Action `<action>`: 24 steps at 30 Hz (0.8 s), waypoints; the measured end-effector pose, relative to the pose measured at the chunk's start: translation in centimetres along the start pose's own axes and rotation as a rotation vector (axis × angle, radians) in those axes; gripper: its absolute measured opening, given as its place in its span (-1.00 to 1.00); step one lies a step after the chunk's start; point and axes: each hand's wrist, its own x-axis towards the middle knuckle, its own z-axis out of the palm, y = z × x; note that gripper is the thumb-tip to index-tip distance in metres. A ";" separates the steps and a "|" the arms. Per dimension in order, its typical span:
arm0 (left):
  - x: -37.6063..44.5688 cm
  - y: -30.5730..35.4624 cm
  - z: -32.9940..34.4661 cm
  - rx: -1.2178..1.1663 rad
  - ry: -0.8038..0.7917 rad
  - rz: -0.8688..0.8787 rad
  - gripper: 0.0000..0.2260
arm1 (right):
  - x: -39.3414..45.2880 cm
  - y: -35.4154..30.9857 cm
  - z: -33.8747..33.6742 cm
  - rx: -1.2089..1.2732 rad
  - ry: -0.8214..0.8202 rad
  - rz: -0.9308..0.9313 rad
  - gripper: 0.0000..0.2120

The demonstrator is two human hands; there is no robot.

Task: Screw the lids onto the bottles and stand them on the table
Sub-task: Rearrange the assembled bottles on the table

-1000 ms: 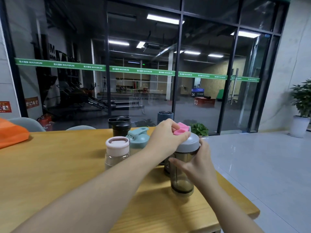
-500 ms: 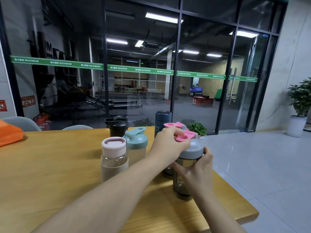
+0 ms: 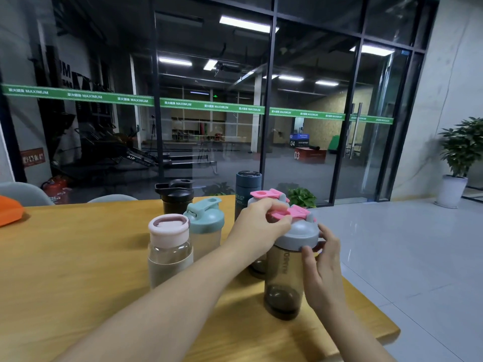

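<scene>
your left hand (image 3: 261, 226) grips the grey lid (image 3: 296, 233), right hand (image 3: 322, 259) steadies the smoky bottle (image 3: 283, 280) beside the clear bottle (image 3: 170, 254); final tightening twist likely next.

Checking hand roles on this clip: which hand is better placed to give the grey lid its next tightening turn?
The left hand: it sits on top of the grey lid, fingers curled at the pink flip cap. The right hand sits lower, at the lid's rim beside the smoky bottle, better suited to steadying it.
</scene>
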 end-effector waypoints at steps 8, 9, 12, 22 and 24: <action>0.2 -1.1 -0.5 -0.041 -0.079 -0.042 -0.68 | 5.2 -3.1 -1.1 0.000 0.093 -0.042 -0.74; 0.2 -1.1 -0.5 -0.036 -0.091 -0.033 -0.68 | 5.8 -3.6 -1.2 -0.013 0.088 -0.047 -0.80; 0.5 -1.3 -0.7 -0.108 0.024 0.046 -0.78 | 7.7 -5.0 -1.3 -0.079 0.015 -0.053 -0.92; 6.3 -4.7 -2.9 0.413 0.099 0.012 -0.74 | 15.2 -9.0 2.0 -0.448 -0.668 0.044 -0.71; 6.5 -4.4 -3.8 0.447 0.138 0.002 -0.74 | 16.1 -9.1 2.8 -0.535 -0.833 0.058 -0.67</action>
